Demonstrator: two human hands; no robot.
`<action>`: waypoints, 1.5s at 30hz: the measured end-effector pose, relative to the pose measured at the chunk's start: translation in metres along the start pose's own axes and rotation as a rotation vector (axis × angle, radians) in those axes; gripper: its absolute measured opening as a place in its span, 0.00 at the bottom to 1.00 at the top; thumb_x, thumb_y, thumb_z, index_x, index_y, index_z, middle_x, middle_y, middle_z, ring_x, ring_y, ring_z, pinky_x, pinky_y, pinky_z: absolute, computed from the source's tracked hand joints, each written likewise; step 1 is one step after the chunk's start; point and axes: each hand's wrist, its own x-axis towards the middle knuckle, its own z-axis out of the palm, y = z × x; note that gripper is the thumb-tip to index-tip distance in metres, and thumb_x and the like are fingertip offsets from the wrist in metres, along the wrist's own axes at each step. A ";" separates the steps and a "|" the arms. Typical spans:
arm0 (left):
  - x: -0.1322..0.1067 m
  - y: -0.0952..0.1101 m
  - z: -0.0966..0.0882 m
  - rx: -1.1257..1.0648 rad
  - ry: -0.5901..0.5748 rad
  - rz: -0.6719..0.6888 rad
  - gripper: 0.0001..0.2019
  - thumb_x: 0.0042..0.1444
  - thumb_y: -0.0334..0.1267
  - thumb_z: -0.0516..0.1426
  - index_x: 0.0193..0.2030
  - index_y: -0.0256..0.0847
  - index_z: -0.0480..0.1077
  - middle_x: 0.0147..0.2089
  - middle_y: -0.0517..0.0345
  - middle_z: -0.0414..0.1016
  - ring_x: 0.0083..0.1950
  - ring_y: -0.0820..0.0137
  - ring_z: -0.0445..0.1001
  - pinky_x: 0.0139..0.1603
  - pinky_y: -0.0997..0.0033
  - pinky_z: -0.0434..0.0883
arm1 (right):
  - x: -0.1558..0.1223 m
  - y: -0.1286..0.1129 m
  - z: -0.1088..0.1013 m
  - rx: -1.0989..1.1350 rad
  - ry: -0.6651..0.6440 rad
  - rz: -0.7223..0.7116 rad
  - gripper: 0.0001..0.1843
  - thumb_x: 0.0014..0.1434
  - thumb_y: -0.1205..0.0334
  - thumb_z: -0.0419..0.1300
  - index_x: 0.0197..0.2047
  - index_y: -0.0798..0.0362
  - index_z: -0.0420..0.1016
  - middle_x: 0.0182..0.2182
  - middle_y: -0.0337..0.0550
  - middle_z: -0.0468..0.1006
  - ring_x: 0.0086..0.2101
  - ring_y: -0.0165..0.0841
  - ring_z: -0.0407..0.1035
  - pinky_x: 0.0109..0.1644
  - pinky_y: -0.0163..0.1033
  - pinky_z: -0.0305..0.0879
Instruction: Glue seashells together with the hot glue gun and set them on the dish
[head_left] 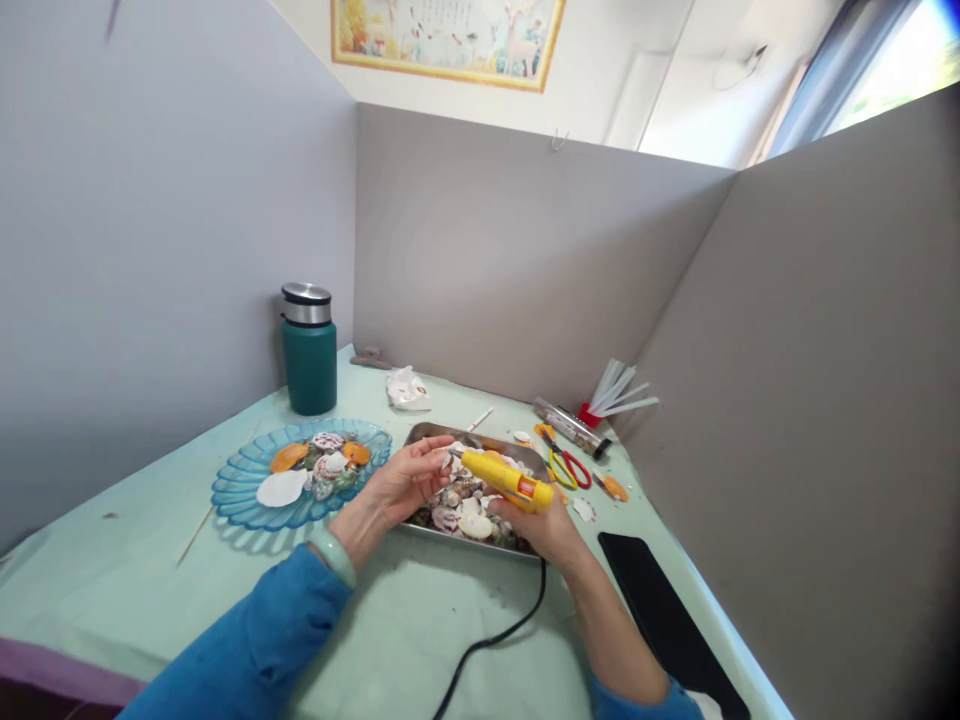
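Note:
My right hand (544,525) is wrapped round a yellow hot glue gun (502,475), whose nozzle points left. Its black cord (491,640) runs down toward the front of the table. In my left hand (409,480) a small pale piece, probably a shell, is pinched between the fingertips, right at the nozzle. Both hands are above a metal tray (469,544) full of mixed seashells (474,525). To the left, a blue scalloped glass plate (236,495) bears white, orange and striped shells (281,488).
A green bottle (310,365) stands behind the plate. Scissors (568,468), a clear tube (570,428), a red cup of glue sticks (592,414) and loose shells lie right of the tray. A black flat object (660,610) is at front right. Grey partitions (510,270) enclose the table.

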 end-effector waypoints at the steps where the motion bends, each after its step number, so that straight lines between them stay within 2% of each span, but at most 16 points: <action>1: 0.000 0.000 0.000 0.003 -0.003 -0.003 0.15 0.47 0.24 0.63 0.44 0.32 0.71 0.30 0.58 0.73 0.25 0.79 0.71 0.27 0.81 0.72 | 0.000 -0.001 0.000 0.008 0.010 0.005 0.17 0.48 0.54 0.67 0.39 0.55 0.79 0.34 0.45 0.81 0.32 0.36 0.73 0.36 0.39 0.71; 8: 0.001 -0.001 -0.001 -0.005 0.026 0.019 0.14 0.48 0.22 0.61 0.44 0.31 0.72 0.33 0.56 0.74 0.26 0.79 0.72 0.28 0.81 0.72 | -0.001 -0.001 -0.001 0.021 -0.054 0.020 0.16 0.48 0.55 0.68 0.38 0.55 0.79 0.32 0.43 0.80 0.31 0.34 0.71 0.35 0.38 0.69; 12: 0.001 0.000 -0.001 0.002 0.041 0.020 0.13 0.50 0.22 0.60 0.44 0.31 0.71 0.31 0.55 0.73 0.27 0.78 0.72 0.28 0.81 0.72 | 0.001 -0.006 -0.007 0.032 0.003 0.032 0.16 0.50 0.53 0.66 0.38 0.56 0.78 0.28 0.42 0.77 0.26 0.32 0.68 0.27 0.35 0.64; 14: 0.002 0.001 -0.001 -0.006 0.074 0.027 0.13 0.50 0.21 0.59 0.44 0.31 0.71 0.31 0.55 0.73 0.26 0.78 0.72 0.28 0.81 0.72 | 0.003 -0.007 -0.015 -0.031 0.057 0.022 0.18 0.51 0.51 0.64 0.39 0.56 0.78 0.27 0.42 0.76 0.26 0.32 0.67 0.26 0.35 0.61; 16: 0.002 0.001 -0.001 -0.018 0.115 0.030 0.12 0.51 0.20 0.58 0.43 0.31 0.71 0.30 0.55 0.73 0.26 0.78 0.72 0.28 0.80 0.73 | 0.005 -0.006 -0.023 -0.186 0.101 0.017 0.18 0.51 0.49 0.63 0.38 0.56 0.78 0.27 0.42 0.76 0.26 0.33 0.67 0.27 0.36 0.60; 20: 0.002 0.001 0.000 -0.049 0.146 0.044 0.12 0.51 0.19 0.56 0.42 0.31 0.71 0.29 0.56 0.72 0.26 0.77 0.72 0.28 0.80 0.73 | 0.005 -0.004 -0.034 -0.656 0.120 0.029 0.17 0.53 0.46 0.61 0.35 0.52 0.77 0.25 0.40 0.75 0.28 0.37 0.68 0.30 0.37 0.58; 24: 0.002 0.002 0.001 -0.045 0.156 0.046 0.12 0.51 0.19 0.56 0.42 0.31 0.70 0.29 0.56 0.73 0.26 0.77 0.73 0.28 0.80 0.74 | 0.004 -0.011 -0.033 -1.009 0.046 0.024 0.15 0.56 0.48 0.58 0.43 0.47 0.74 0.31 0.41 0.79 0.33 0.40 0.72 0.32 0.37 0.57; 29: 0.002 0.002 0.002 -0.034 0.164 0.047 0.12 0.51 0.19 0.56 0.43 0.31 0.70 0.30 0.56 0.73 0.27 0.77 0.73 0.28 0.80 0.74 | 0.005 -0.021 -0.033 -1.277 -0.096 0.024 0.13 0.57 0.53 0.59 0.45 0.45 0.73 0.36 0.43 0.80 0.38 0.41 0.73 0.33 0.37 0.56; 34: 0.001 0.002 0.003 -0.024 0.167 0.049 0.12 0.52 0.19 0.57 0.42 0.31 0.71 0.31 0.55 0.74 0.27 0.78 0.73 0.28 0.80 0.74 | 0.007 -0.019 -0.034 -1.353 -0.181 -0.003 0.18 0.57 0.54 0.60 0.50 0.46 0.70 0.39 0.45 0.80 0.38 0.42 0.73 0.37 0.40 0.57; 39: 0.000 0.002 0.005 -0.013 0.187 0.050 0.12 0.51 0.19 0.57 0.42 0.31 0.71 0.31 0.55 0.73 0.27 0.78 0.73 0.28 0.80 0.74 | 0.009 -0.014 -0.032 -1.360 -0.218 -0.053 0.16 0.56 0.55 0.60 0.48 0.47 0.71 0.38 0.44 0.78 0.38 0.42 0.72 0.42 0.44 0.55; 45: 0.000 0.002 0.004 -0.018 0.170 0.050 0.12 0.50 0.20 0.58 0.42 0.31 0.71 0.31 0.55 0.74 0.27 0.77 0.73 0.28 0.80 0.74 | 0.008 -0.016 -0.033 -1.343 -0.247 -0.010 0.17 0.56 0.53 0.60 0.48 0.49 0.71 0.40 0.47 0.78 0.41 0.43 0.70 0.43 0.44 0.54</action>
